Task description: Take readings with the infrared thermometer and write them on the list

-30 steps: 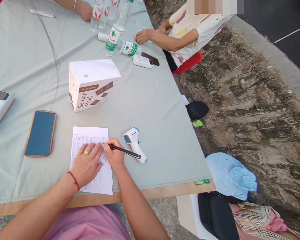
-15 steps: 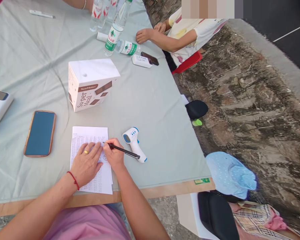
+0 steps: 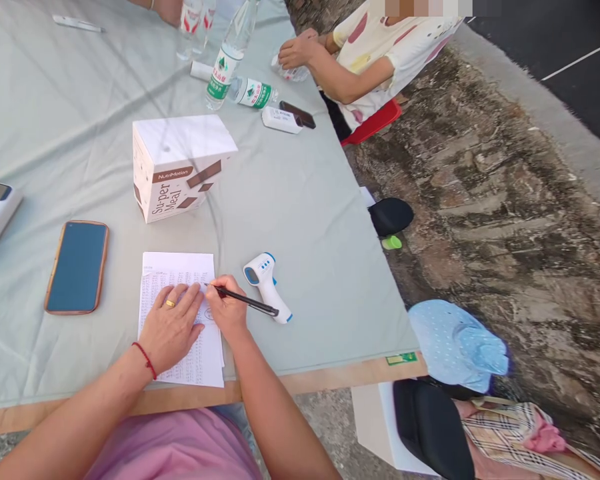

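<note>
My left hand point(image 3: 174, 327) lies flat on a sheet of paper point(image 3: 203, 363) printed with rows of small text, fingers stretched forward. A gold ring and a red cord bracelet show on that hand and wrist. My right hand point(image 3: 227, 310) pinches a black pen point(image 3: 253, 303), its tip on the paper near the right edge. Just right of the pen lies a white and blue infrared thermometer point(image 3: 267, 287); the pen's back end overlaps its handle in view. A phone in a brown case point(image 3: 77, 267) rests to the left of the paper.
A white box point(image 3: 180, 167) stands beyond the paper. Farther back are water bottles point(image 3: 225, 73), a small white device point(image 3: 281, 120) and a dark phone point(image 3: 299, 115). Another person's hands point(image 3: 300, 50) are at the far right edge. A blue hat point(image 3: 457, 343) sits off the table's right side.
The other person's hands have shifted and now hold a clear bottle lying on the table. The view has moved slightly; my hands keep their places on the paper.
</note>
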